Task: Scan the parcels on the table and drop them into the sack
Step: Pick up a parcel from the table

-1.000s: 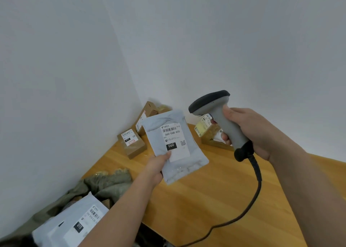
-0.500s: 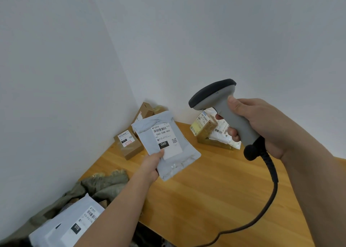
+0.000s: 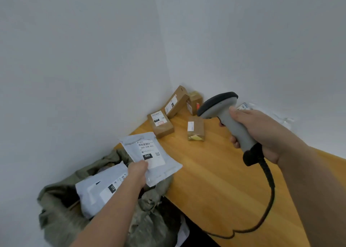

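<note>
Both hands grip: left hand [image 3: 138, 171] fingers pinch the grey mailer [image 3: 149, 156] above the sack [image 3: 56, 209], right hand [image 3: 262, 132] clasps the scanner [image 3: 232, 123].

Left hand [image 3: 138, 171] reaching forward from lower frame, forearm bare, thumb on top pinching grey mailer [image 3: 151, 157] by its near edge, holding it face up; right hand [image 3: 256, 132] raised at right, forearm bare, fingers wrapping scanner [image 3: 229, 115] grip, thumb lying along top of handle, scanner head pointing left
</note>
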Demonstrator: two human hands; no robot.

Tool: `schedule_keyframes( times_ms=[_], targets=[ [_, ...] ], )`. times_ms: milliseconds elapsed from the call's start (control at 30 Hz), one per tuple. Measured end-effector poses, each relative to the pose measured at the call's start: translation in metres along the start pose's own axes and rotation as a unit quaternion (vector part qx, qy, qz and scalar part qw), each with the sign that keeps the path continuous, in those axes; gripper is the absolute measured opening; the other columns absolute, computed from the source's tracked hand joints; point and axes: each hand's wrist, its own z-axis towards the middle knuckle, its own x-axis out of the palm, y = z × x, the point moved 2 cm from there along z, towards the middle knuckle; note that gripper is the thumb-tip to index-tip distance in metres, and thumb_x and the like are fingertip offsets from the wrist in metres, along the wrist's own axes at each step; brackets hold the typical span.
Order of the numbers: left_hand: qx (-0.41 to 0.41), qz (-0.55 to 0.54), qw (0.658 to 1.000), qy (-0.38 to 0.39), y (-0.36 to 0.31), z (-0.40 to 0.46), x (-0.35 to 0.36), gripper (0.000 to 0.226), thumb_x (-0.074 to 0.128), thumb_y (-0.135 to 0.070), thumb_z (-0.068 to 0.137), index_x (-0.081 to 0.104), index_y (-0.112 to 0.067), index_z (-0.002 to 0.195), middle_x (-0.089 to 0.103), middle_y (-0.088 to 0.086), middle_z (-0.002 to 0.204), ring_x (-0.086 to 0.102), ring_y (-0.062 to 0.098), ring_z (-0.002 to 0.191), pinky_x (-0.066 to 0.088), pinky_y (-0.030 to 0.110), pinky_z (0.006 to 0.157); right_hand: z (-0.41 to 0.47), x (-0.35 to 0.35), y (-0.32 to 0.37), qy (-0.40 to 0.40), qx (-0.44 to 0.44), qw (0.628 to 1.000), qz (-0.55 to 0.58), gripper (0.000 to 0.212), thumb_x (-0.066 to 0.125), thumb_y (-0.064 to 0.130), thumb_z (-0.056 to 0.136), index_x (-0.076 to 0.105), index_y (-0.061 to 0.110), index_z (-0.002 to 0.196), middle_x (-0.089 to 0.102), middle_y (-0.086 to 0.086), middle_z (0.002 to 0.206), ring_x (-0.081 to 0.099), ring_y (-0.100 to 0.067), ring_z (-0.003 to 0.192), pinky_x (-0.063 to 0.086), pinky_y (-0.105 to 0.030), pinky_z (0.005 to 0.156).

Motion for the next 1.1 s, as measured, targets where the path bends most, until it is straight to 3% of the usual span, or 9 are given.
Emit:
schedule_keyframes(
  times_ms=[100, 233, 333, 400, 500, 600, 700, 833, 1100],
  targets=[
    [-0.008, 0.005, 0.998, -0.054, 0.008, 0.027, -0.053, 0.037, 0.051, 0.009, 0.092, 0.053, 0.007, 0.129, 0.058, 0.025, 0.129, 0.057, 0.039, 0.108, 0.047, 0.047, 0.091, 0.009, 0.034, -0.006, 0.031, 0.007, 0.999, -0.008, 0.042, 0.049, 0.044, 0.099, 0.063, 0.006, 0.109, 0.059, -0.014, 0.082, 0.055, -0.016, 0.053, 0.048, -0.03, 0.052],
    [-0.017, 0.026, 0.996, -0.082, 0.014, 0.058, -0.106, 0.035, 0.056, 0.008, 0.091, 0.055, 0.009, 0.126, 0.059, 0.025, 0.125, 0.057, 0.041, 0.11, 0.047, 0.043, 0.088, 0.018, 0.075, -0.012, 0.058, 0.019, 0.998, -0.017, 0.044, 0.049, 0.044, 0.099, 0.063, 0.004, 0.108, 0.059, -0.016, 0.087, 0.055, -0.017, 0.056, 0.047, -0.033, 0.055],
    [-0.041, 0.074, 0.993, -0.082, 0.022, 0.074, -0.128, 0.034, 0.061, 0.005, 0.088, 0.056, 0.011, 0.121, 0.061, 0.023, 0.114, 0.056, 0.035, 0.098, 0.048, 0.043, 0.09, 0.024, 0.095, -0.017, 0.058, 0.038, 0.997, -0.039, 0.045, 0.047, 0.045, 0.1, 0.063, 0.003, 0.106, 0.058, -0.014, 0.072, 0.054, -0.018, 0.055, 0.047, -0.032, 0.055],
    [-0.054, 0.153, 0.98, -0.12, 0.027, 0.08, -0.137, 0.047, 0.069, -0.009, 0.083, 0.054, 0.006, 0.125, 0.059, 0.022, 0.117, 0.055, 0.037, 0.106, 0.047, 0.044, 0.096, 0.027, 0.105, -0.02, 0.051, 0.051, 0.996, -0.048, 0.044, 0.046, 0.045, 0.1, 0.063, 0.005, 0.104, 0.057, -0.013, 0.067, 0.053, -0.018, 0.054, 0.047, -0.03, 0.053],
    [-0.051, 0.31, 0.931, -0.186, 0.022, 0.076, -0.138, 0.065, 0.067, -0.025, 0.083, 0.036, -0.006, 0.137, 0.037, 0.021, 0.14, 0.036, 0.037, 0.13, 0.034, 0.043, 0.107, 0.03, 0.11, -0.026, 0.032, 0.062, 0.996, -0.047, 0.042, 0.047, 0.045, 0.099, 0.063, 0.006, 0.103, 0.057, -0.013, 0.068, 0.054, -0.018, 0.054, 0.048, -0.031, 0.053],
    [-0.04, 0.312, 0.929, -0.196, 0.011, 0.076, -0.112, 0.06, 0.065, -0.017, 0.084, 0.034, -0.006, 0.135, 0.027, 0.019, 0.14, 0.029, 0.034, 0.128, 0.03, 0.045, 0.105, 0.033, 0.102, -0.032, -0.001, 0.075, 0.997, -0.029, 0.042, 0.048, 0.045, 0.099, 0.062, 0.007, 0.109, 0.058, -0.013, 0.067, 0.055, -0.018, 0.054, 0.049, -0.032, 0.053],
    [-0.007, 0.339, 0.929, -0.15, 0.006, 0.079, -0.069, 0.056, 0.062, -0.019, 0.088, 0.033, -0.006, 0.134, 0.026, 0.02, 0.14, 0.03, 0.036, 0.124, 0.034, 0.045, 0.1, 0.033, 0.079, -0.036, -0.052, 0.079, 0.995, 0.006, 0.043, 0.05, 0.046, 0.098, 0.06, 0.007, 0.115, 0.061, -0.015, 0.077, 0.056, -0.018, 0.054, 0.05, -0.031, 0.052],
    [0.052, 0.351, 0.932, -0.069, -0.002, 0.066, 0.006, 0.045, 0.058, -0.015, 0.092, 0.037, -0.005, 0.13, 0.021, 0.02, 0.145, 0.026, 0.037, 0.128, 0.031, 0.046, 0.102, 0.031, 0.034, -0.036, -0.149, 0.071, 0.985, 0.059, 0.037, 0.053, 0.043, 0.098, 0.06, 0.009, 0.108, 0.058, -0.014, 0.085, 0.055, -0.018, 0.055, 0.049, -0.03, 0.051],
    [0.191, 0.395, 0.893, 0.101, -0.019, 0.009, 0.158, 0.058, 0.06, -0.013, 0.088, 0.036, -0.015, 0.141, 0.024, 0.01, 0.147, 0.028, 0.029, 0.135, 0.036, 0.039, 0.105, 0.045, -0.077, -0.039, -0.312, 0.025, 0.936, 0.164, 0.022, 0.06, 0.026, 0.095, 0.057, 0.01, 0.109, 0.06, -0.008, 0.1, 0.052, -0.016, 0.058, 0.046, -0.032, 0.057]
  ],
)
